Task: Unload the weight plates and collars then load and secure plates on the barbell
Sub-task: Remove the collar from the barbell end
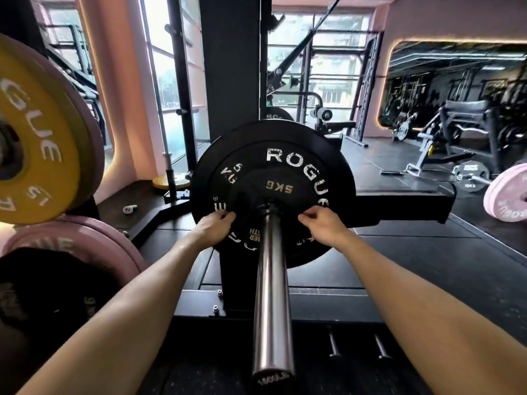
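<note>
Chrome barbell sleeve (272,295) juts toward the camera, carrying a small black 5 kg plate (278,186) against a larger black Rogue plate (285,138). At far left, a yellow 15 kg plate (37,143) hangs on a storage peg above pink plates (94,240). Left hand (212,228), grip curled, pinches the small plate's left edge; right hand (322,223) pinches its right edge. Farther right, a pink-plated barbell (506,192) rests on the floor (427,252).

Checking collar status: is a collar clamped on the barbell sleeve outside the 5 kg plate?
No, the barbell sleeve runs bare from the 5 kg plate to its end.
</note>
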